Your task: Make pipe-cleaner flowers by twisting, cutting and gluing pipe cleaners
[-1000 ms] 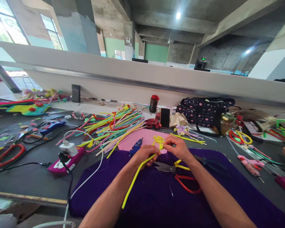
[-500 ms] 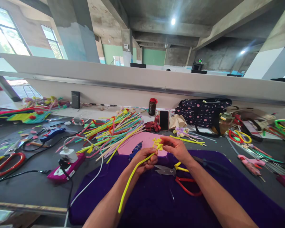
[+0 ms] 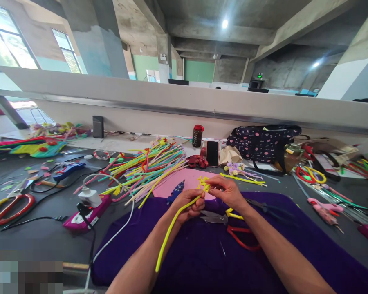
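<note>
A long yellow pipe cleaner point(image 3: 171, 228) is pinched in my left hand point(image 3: 188, 204), its free end hanging down along my left forearm. At its upper end is a small bent yellow shape point(image 3: 202, 182). My right hand point(image 3: 227, 191) has its fingers closed on this yellow end, close beside my left fingertips. Beneath my hands, scissors with red and yellow handles point(image 3: 242, 241) lie on the dark purple cloth point(image 3: 196, 261). A blue glue gun point(image 3: 176, 192) rests just beyond my left hand, by a pink sheet point(image 3: 164, 183).
A heap of colourful pipe cleaners point(image 3: 150, 171) spreads at the back left. A magenta power strip point(image 3: 86, 216) with a white charger and cables sits at left. Farther back stand a phone point(image 3: 212, 154), a dark bottle point(image 3: 198, 136) and a dotted bag point(image 3: 257, 143). A pink glue gun point(image 3: 325, 212) lies right.
My right fingers have closed in on the yellow pipe cleaner's end and curl more tightly. My left hand keeps its grip almost unmoved. The view has shifted slightly.
</note>
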Motion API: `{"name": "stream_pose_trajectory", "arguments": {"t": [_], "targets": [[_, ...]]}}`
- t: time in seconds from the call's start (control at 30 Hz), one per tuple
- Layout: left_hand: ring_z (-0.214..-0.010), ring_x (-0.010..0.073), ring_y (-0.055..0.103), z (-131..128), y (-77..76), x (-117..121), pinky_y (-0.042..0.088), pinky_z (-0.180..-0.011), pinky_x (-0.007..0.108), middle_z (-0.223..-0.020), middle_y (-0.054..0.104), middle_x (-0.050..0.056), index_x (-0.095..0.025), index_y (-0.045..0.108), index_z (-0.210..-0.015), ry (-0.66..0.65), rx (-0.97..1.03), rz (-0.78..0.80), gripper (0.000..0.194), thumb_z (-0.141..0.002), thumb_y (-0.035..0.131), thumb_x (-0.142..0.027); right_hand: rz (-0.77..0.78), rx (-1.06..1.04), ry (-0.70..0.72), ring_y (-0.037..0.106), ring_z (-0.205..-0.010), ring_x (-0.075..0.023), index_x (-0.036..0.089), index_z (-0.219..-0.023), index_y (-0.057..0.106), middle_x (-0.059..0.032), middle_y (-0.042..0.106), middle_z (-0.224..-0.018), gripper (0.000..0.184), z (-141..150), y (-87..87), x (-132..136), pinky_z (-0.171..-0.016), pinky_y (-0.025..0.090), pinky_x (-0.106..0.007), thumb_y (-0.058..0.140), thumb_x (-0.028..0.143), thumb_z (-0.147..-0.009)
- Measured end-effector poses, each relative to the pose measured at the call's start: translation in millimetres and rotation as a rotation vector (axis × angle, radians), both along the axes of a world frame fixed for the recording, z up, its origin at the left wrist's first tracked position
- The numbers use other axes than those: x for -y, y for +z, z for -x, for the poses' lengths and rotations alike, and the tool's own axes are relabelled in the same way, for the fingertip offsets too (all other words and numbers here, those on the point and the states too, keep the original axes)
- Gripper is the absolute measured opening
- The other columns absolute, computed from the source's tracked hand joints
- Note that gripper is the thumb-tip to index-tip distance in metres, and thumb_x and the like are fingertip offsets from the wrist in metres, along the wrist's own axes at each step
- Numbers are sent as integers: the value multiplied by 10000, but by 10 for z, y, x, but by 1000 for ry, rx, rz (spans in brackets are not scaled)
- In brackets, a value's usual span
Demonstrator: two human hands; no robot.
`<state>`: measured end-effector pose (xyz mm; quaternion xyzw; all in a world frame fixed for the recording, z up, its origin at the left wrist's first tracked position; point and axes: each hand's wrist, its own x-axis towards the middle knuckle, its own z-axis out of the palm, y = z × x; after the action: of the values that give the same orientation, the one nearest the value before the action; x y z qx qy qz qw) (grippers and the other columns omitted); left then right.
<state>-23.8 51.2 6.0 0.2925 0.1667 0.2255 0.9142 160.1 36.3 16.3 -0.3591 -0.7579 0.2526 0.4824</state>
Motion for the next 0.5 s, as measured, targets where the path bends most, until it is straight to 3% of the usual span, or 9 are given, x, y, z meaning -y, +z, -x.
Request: {"name": "stream_pose_trajectory", "arguments": {"t": [0.27, 0.43, 0.5], "targets": [[-362, 28, 309, -4, -6, 0, 148, -300, 94, -478, 416, -28, -114, 504, -714, -4, 0, -4, 98, -732, 510, -210, -11, 13, -15, 556, -737, -137, 233, -941, 656, -37, 621, -859, 205, 12, -20, -5, -608, 440, -247, 605, 254, -744], [-355, 27, 299, -5, 1, 9, 146, -297, 99, -468, 413, -29, -111, 503, -702, 6, -10, -19, 111, -734, 508, -217, 254, -161, 69, 572, -746, -133, 226, -1087, 570, -37, 611, -922, 399, -16, -18, 1, -604, 447, -239, 639, 252, -695], [-355, 28, 298, -7, 12, 18, 139, -298, 103, -468, 415, -28, -111, 502, -698, 9, -15, -41, 111, -733, 506, -216, 374, -283, 119, 582, -740, -137, 206, -1070, 568, -42, 607, -905, 372, -26, -14, -5, -562, 438, -223, 621, 261, -706]]}}
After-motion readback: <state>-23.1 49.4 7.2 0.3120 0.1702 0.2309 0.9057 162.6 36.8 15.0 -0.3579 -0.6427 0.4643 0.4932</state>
